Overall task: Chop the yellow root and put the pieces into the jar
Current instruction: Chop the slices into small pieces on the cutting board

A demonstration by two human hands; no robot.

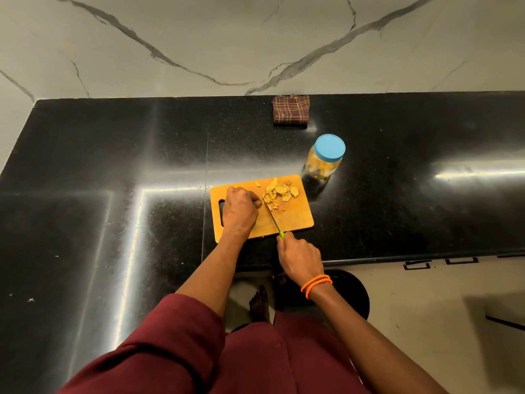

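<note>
Midway through chopping, my left hand [240, 210] pins the yellow root [270, 201] on the cutting board [295, 220] while my right hand [299, 255] grips the knife [273, 217]; slices lie piled, and the jar [325, 160] at far right is still lidded.

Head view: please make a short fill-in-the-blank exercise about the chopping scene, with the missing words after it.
1. The jar has a ____ lid.
2. The right hand grips the ____.
3. The root pieces lie on the ____ board.
4. The folded cloth lies ____ the jar, by the wall.

Missing words: blue; knife; cutting; behind
</note>
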